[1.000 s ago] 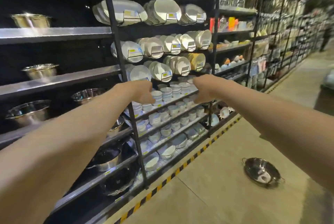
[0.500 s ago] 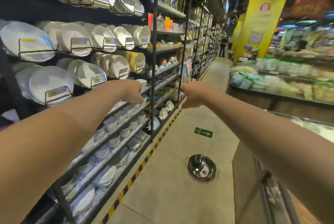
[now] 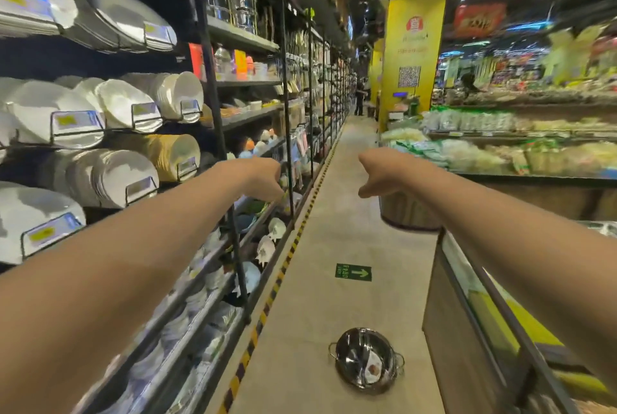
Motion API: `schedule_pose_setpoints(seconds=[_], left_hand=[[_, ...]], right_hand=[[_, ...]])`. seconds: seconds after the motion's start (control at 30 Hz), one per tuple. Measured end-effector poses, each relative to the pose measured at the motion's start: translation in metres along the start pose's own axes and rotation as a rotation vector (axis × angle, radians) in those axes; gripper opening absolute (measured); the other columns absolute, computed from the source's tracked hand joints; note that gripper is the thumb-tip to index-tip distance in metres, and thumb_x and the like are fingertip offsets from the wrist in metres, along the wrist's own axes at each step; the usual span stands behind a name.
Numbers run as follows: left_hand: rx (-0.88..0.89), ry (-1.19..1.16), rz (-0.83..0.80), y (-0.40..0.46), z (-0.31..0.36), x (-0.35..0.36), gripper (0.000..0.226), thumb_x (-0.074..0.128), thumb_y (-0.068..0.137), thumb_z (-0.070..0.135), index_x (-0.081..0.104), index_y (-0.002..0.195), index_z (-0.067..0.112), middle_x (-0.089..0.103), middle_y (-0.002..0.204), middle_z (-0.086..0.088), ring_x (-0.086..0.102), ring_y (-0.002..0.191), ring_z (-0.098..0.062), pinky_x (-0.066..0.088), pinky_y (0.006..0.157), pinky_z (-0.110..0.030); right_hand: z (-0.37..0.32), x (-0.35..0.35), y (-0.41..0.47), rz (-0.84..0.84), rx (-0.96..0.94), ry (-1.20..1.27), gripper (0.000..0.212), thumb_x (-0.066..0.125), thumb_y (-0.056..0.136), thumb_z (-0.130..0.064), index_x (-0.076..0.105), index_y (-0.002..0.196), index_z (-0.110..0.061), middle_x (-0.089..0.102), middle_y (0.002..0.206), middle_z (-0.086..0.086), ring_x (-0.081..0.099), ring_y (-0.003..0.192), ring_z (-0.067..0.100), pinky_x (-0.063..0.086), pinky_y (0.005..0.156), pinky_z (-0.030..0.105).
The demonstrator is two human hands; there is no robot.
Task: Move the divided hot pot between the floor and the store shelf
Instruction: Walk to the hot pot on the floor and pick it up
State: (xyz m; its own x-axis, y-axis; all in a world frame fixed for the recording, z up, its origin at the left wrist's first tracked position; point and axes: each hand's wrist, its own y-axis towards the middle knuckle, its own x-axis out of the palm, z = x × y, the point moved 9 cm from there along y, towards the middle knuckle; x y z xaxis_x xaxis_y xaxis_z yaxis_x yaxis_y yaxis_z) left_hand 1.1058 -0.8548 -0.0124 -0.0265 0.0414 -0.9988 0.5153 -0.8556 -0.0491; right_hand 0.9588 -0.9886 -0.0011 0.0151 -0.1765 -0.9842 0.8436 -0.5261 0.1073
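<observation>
We hold both bare arms stretched straight out ahead at about chest level, roughly parallel and well apart. Our left hand [image 3: 263, 176] hangs in front of the store shelf [image 3: 213, 120], its wrist bent so the knuckles point down; the fingers are curled into a loose fist with nothing in them. Our right hand [image 3: 379, 173] hangs over the aisle in the same drooped pose, fingers folded under and thumb tucked, also empty. Neither hand touches the shelf or anything else.

The divided hot pot [image 3: 366, 360] sits on the floor [image 3: 334, 220], low in our view and well below both hands. It lies in the aisle between the black-and-yellow hazard stripe [image 3: 267, 307] along the shelf's foot on the left and a glass-fronted display case [image 3: 484, 313] on the right, nearer the case. It is shiny steel, round, upright, with a small handle at each side and a label lying inside it. A green arrow sticker [image 3: 353, 272] is on the floor beyond the pot.

The shelf to our left carries rows of white plates [image 3: 123, 176] stood on edge behind tag holders, with bowls [image 3: 213, 276] on the lower tiers. A yellow pillar [image 3: 414, 46] stands further down the aisle on the right.
</observation>
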Motion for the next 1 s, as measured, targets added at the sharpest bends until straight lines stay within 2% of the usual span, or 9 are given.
schedule_pose_setpoints(seconds=[0.2, 0.3, 0.4, 0.47, 0.63, 0.73, 0.83, 0.9, 1.0], left_hand=[[0.042, 0.043, 0.034, 0.122, 0.019, -0.006, 0.049, 0.059, 0.087, 0.034, 0.049, 0.131, 0.015, 0.056, 0.118, -0.006, 0.055, 0.096, -0.021, 0.049, 0.079, -0.035], [0.053, 0.051, 0.014, 0.173, 0.028, 0.0, 0.044, 0.059, 0.088, 0.035, 0.052, 0.128, 0.017, 0.057, 0.115, -0.003, 0.054, 0.092, -0.019, 0.042, 0.066, -0.029], [0.065, 0.052, 0.0, 0.231, 0.033, 0.007, 0.034, 0.06, 0.087, 0.034, 0.056, 0.116, 0.016, 0.058, 0.094, 0.003, 0.055, 0.079, -0.013, 0.038, 0.057, -0.025], [0.094, 0.045, -0.013, 0.272, 0.038, 0.015, 0.034, 0.061, 0.084, 0.036, 0.055, 0.112, 0.017, 0.054, 0.09, 0.004, 0.052, 0.075, -0.011, 0.037, 0.055, -0.025], [0.17, 0.029, -0.036, 0.39, 0.048, 0.048, 0.052, 0.062, 0.08, 0.046, 0.053, 0.124, 0.02, 0.058, 0.116, -0.001, 0.054, 0.094, -0.02, 0.047, 0.078, -0.035], [0.206, -0.017, -0.068, 0.468, 0.052, 0.07, 0.048, 0.062, 0.079, 0.047, 0.054, 0.118, 0.021, 0.058, 0.105, 0.0, 0.057, 0.087, -0.019, 0.05, 0.077, -0.039], [0.234, -0.076, -0.113, 0.543, 0.057, 0.099, 0.048, 0.062, 0.083, 0.044, 0.053, 0.122, 0.017, 0.057, 0.106, -0.002, 0.057, 0.089, -0.021, 0.047, 0.071, -0.037], [0.222, -0.081, -0.161, 0.584, 0.058, 0.134, 0.052, 0.062, 0.086, 0.043, 0.052, 0.128, 0.013, 0.057, 0.117, -0.007, 0.058, 0.097, -0.027, 0.05, 0.076, -0.04], [0.199, -0.074, -0.225, 0.628, 0.064, 0.194, 0.052, 0.061, 0.087, 0.042, 0.054, 0.126, 0.009, 0.059, 0.123, -0.012, 0.059, 0.103, -0.032, 0.051, 0.087, -0.043]], right_hand=[[0.068, 0.027, 0.088, -0.008, 0.041, 0.031, 0.045, 0.075, 0.084, -0.038, 0.061, 0.109, -0.003, 0.066, 0.106, 0.014, 0.059, 0.089, 0.031, 0.049, 0.071, 0.035], [0.099, 0.047, 0.123, -0.037, 0.067, 0.042, 0.045, 0.075, 0.084, -0.04, 0.062, 0.11, -0.005, 0.067, 0.105, 0.013, 0.063, 0.094, 0.033, 0.055, 0.077, 0.038], [0.129, 0.069, 0.162, -0.058, 0.099, 0.063, 0.041, 0.075, 0.082, -0.041, 0.063, 0.103, -0.007, 0.067, 0.101, 0.011, 0.063, 0.09, 0.032, 0.057, 0.08, 0.042], [0.147, 0.088, 0.189, -0.079, 0.117, 0.062, 0.04, 0.074, 0.083, -0.041, 0.062, 0.101, -0.008, 0.065, 0.1, 0.009, 0.059, 0.089, 0.031, 0.054, 0.079, 0.04], [0.195, 0.14, 0.264, -0.121, 0.189, 0.044, 0.039, 0.073, 0.082, -0.042, 0.058, 0.1, -0.011, 0.056, 0.099, 0.008, 0.053, 0.094, 0.034, 0.053, 0.083, 0.042], [0.222, 0.175, 0.314, -0.137, 0.222, 0.03, 0.037, 0.071, 0.082, -0.042, 0.049, 0.093, -0.015, 0.051, 0.097, 0.008, 0.052, 0.096, 0.034, 0.05, 0.082, 0.04], [0.25, 0.216, 0.362, -0.189, 0.267, 0.008, 0.044, 0.072, 0.083, -0.042, 0.05, 0.107, -0.013, 0.054, 0.109, 0.012, 0.054, 0.101, 0.035, 0.046, 0.078, 0.037], [0.267, 0.25, 0.388, -0.223, 0.288, 0.004, 0.045, 0.072, 0.085, -0.043, 0.049, 0.108, -0.012, 0.054, 0.107, 0.012, 0.056, 0.1, 0.035, 0.046, 0.076, 0.038], [0.286, 0.314, 0.416, -0.279, 0.305, 0.033, 0.043, 0.073, 0.085, -0.043, 0.048, 0.097, -0.01, 0.056, 0.097, 0.009, 0.056, 0.088, 0.032, 0.046, 0.07, 0.038]])
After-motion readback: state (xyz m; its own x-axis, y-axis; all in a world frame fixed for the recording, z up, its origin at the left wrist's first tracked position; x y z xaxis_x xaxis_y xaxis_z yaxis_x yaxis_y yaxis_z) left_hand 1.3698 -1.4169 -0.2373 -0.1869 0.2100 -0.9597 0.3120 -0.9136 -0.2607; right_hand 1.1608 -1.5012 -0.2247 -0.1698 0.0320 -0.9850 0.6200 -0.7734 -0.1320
